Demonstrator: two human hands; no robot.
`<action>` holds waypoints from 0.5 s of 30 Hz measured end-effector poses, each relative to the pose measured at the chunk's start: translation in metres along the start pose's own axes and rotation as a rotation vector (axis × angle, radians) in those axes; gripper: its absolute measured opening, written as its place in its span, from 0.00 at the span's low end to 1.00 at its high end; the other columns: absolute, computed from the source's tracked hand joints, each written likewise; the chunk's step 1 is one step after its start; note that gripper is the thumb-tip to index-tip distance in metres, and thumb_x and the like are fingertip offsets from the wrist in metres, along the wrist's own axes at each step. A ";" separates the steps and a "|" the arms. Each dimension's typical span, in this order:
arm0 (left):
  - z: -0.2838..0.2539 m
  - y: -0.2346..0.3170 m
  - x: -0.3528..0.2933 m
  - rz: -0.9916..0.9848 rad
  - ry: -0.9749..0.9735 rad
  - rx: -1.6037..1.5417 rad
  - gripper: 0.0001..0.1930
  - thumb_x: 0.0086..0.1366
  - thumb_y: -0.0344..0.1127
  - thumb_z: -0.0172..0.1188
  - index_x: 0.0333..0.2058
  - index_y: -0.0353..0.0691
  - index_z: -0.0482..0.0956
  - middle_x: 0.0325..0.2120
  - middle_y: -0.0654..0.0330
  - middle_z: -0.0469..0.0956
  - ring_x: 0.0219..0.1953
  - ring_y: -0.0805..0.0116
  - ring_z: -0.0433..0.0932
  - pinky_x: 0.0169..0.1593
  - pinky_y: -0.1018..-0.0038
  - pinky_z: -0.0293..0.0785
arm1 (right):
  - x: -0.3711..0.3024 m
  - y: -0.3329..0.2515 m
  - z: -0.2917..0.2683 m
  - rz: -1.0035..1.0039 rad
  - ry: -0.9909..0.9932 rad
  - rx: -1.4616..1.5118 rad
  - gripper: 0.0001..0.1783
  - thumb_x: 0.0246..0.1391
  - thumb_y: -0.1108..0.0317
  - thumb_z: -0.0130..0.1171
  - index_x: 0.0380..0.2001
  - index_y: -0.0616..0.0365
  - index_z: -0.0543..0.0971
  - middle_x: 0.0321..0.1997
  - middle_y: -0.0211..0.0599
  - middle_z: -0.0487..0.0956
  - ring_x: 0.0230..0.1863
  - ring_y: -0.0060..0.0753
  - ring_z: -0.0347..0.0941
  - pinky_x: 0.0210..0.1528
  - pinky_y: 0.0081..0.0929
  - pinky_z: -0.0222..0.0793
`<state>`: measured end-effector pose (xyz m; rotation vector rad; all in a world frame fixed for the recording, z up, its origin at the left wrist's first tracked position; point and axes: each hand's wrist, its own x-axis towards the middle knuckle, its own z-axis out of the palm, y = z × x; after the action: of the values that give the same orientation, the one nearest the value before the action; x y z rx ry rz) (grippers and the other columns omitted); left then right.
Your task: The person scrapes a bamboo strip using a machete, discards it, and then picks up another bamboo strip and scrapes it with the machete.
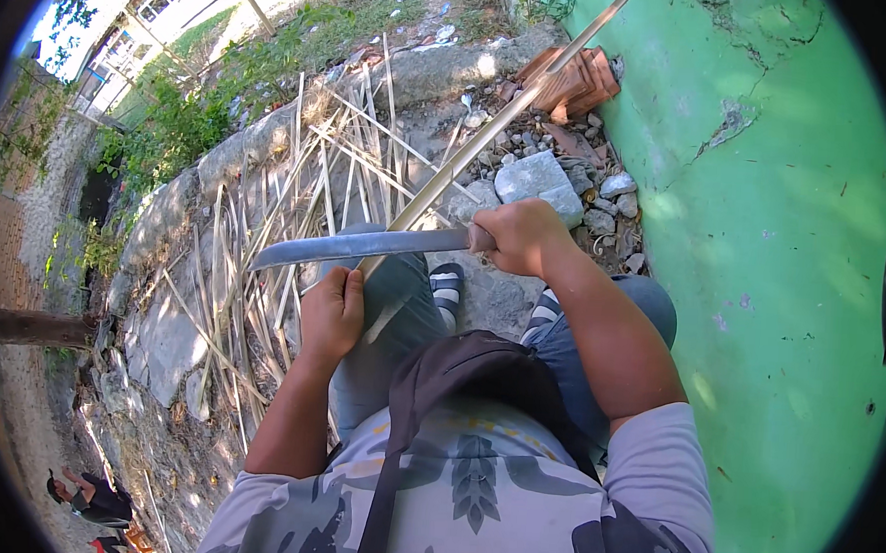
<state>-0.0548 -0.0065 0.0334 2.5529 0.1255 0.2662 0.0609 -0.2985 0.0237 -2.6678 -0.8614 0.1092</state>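
My right hand [523, 236] is closed round the handle of a machete [364, 248], whose wide blade points left. A long pale split-bamboo strip [480, 143] runs from my left hand [332, 313] up and away toward the top right. The fingers of that hand are wrapped round its near end, beside my knee. The blade lies crosswise over the strip just above my left hand; whether its edge touches the strip I cannot tell.
Many loose bamboo strips [318, 185] lie scattered over the stone ground on the left. Ahead are a pale stone block [540, 181], rubble and stacked clay tiles [578, 83]. A green wall [763, 293] borders the right. Another person [101, 499] is at the lower left.
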 end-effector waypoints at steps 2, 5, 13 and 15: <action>-0.001 0.000 0.000 0.005 -0.003 -0.008 0.16 0.73 0.42 0.53 0.33 0.35 0.79 0.23 0.44 0.78 0.27 0.42 0.79 0.33 0.54 0.72 | -0.001 0.012 -0.004 0.002 0.039 -0.044 0.12 0.43 0.63 0.67 0.34 0.47 0.80 0.29 0.41 0.83 0.35 0.51 0.82 0.38 0.48 0.76; -0.002 -0.002 0.002 -0.034 -0.024 -0.067 0.16 0.73 0.42 0.53 0.34 0.35 0.79 0.23 0.44 0.78 0.27 0.42 0.78 0.33 0.55 0.72 | -0.006 0.032 -0.005 0.116 0.231 0.134 0.11 0.44 0.64 0.66 0.34 0.47 0.81 0.28 0.43 0.82 0.35 0.53 0.81 0.38 0.48 0.75; -0.001 -0.001 0.001 -0.032 -0.025 -0.036 0.15 0.73 0.42 0.53 0.35 0.36 0.80 0.24 0.44 0.79 0.28 0.43 0.79 0.34 0.56 0.73 | -0.008 0.029 0.006 0.062 0.216 0.126 0.11 0.44 0.63 0.66 0.34 0.49 0.82 0.28 0.45 0.82 0.34 0.55 0.80 0.37 0.49 0.75; -0.001 0.003 0.001 -0.034 -0.022 -0.031 0.15 0.73 0.42 0.53 0.35 0.36 0.80 0.24 0.44 0.79 0.28 0.42 0.79 0.34 0.55 0.73 | -0.006 0.017 0.008 0.027 0.182 0.102 0.11 0.44 0.62 0.66 0.34 0.49 0.82 0.27 0.45 0.82 0.33 0.54 0.81 0.36 0.49 0.75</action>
<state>-0.0544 -0.0080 0.0358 2.5193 0.1555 0.2256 0.0646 -0.3127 0.0106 -2.5473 -0.7423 -0.0802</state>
